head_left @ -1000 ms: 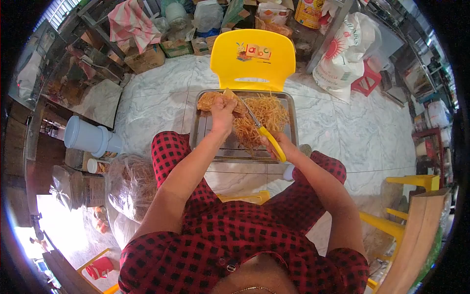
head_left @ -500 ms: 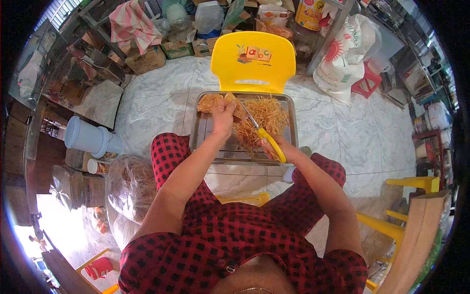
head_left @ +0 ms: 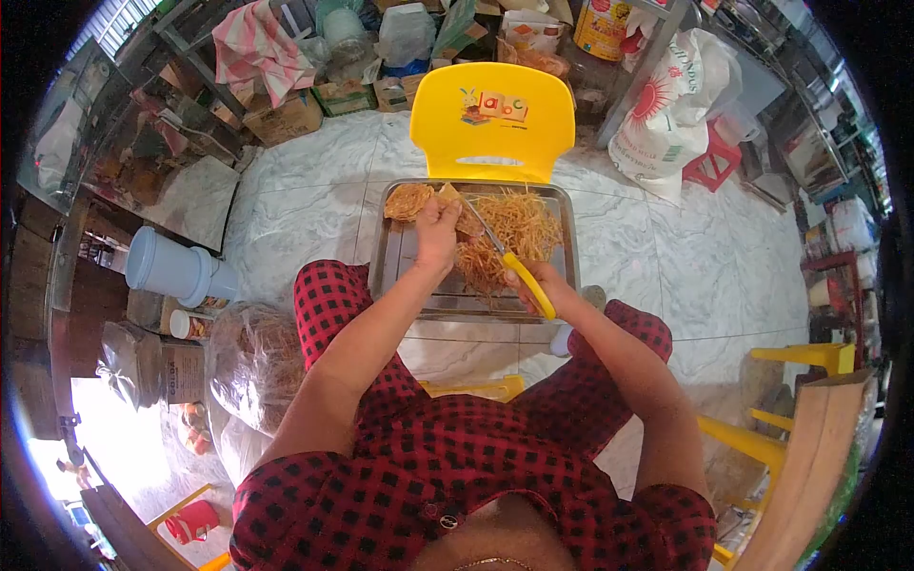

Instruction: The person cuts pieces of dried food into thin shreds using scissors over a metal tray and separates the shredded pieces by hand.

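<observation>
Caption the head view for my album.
Left fingers pinch a golden piece, right fingers grip yellow-handled scissors, over a metal tray of thin strips.

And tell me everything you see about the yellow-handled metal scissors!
The scissors have yellow, plastic-looking handles and slim, silvery, metal-looking blades. The right hand grips them, slanted, above the rectangular silver metal tray. The blades point forward and left, toward the thin golden piece in the left hand; I can't tell whether they touch it.

One metal tray [head_left: 396, 253] carries the things. Brown shreds [head_left: 519, 228] lie in a loose pile on its right part, flat pieces [head_left: 407, 202] at its far left corner.
</observation>
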Action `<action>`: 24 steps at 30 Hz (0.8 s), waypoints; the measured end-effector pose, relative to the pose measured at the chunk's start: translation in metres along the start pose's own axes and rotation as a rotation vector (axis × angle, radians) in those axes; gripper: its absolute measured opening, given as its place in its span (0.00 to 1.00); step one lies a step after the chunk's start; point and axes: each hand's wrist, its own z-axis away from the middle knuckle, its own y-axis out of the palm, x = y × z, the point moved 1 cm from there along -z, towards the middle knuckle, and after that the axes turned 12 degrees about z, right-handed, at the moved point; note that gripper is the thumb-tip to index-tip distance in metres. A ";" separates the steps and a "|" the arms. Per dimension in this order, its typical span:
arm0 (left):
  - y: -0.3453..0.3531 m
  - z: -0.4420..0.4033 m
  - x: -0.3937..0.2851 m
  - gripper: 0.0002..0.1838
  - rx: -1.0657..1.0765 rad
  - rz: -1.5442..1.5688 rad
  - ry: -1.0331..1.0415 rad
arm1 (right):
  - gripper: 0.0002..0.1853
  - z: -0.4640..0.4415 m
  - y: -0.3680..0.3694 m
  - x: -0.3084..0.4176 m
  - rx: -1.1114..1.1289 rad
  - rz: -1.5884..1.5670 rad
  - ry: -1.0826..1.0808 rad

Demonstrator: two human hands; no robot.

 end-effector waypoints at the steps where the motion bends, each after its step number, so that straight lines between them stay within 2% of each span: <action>1: -0.001 -0.001 0.002 0.04 -0.009 0.014 0.006 | 0.29 0.000 0.000 0.000 0.001 0.000 0.000; 6: -0.001 0.000 -0.001 0.04 -0.020 0.035 0.004 | 0.28 -0.003 -0.002 -0.001 0.024 0.032 0.001; 9: 0.000 0.007 0.003 0.04 0.002 -0.053 -0.030 | 0.28 0.001 -0.001 0.009 -0.005 0.085 -0.039; 17: 0.002 0.008 0.010 0.05 0.015 0.009 -0.135 | 0.28 -0.005 -0.003 0.001 0.007 0.016 -0.015; 24: 0.005 0.008 0.003 0.06 0.035 0.068 -0.105 | 0.23 -0.002 -0.005 0.009 -0.018 -0.006 -0.019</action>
